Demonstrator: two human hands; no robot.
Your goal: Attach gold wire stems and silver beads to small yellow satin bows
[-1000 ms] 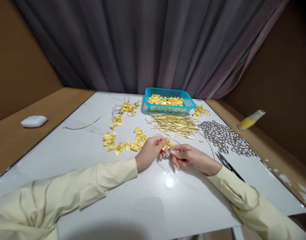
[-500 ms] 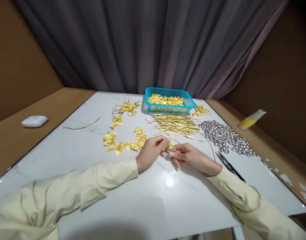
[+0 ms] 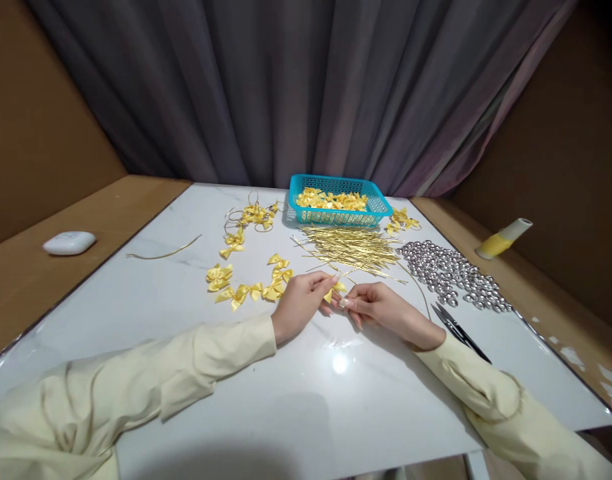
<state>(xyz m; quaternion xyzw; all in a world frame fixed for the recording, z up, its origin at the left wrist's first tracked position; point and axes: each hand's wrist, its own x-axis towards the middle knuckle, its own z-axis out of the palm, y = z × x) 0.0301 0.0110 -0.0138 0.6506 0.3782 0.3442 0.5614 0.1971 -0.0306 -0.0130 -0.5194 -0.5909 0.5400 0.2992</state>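
Note:
Over the middle of the white table, my left hand pinches a small yellow ribbon bow between thumb and fingers. Close beside it, my right hand is closed, thumb against index finger, at the bow's lower right. Whatever it grips there is too small to make out. Several yellow bows lie in a curve left of my hands. Just beyond my fingers spreads a pile of gold twist ties.
Behind the ties stands a blue basket of bows. To the right lie silver bells or beads and black snips. A yellow-and-white tube and a white case rest on the side ledges. One loose tie lies left.
My right hand has shifted up slightly, and its fingertips have drawn a little away from my left hand's. More of the bow shows between them.

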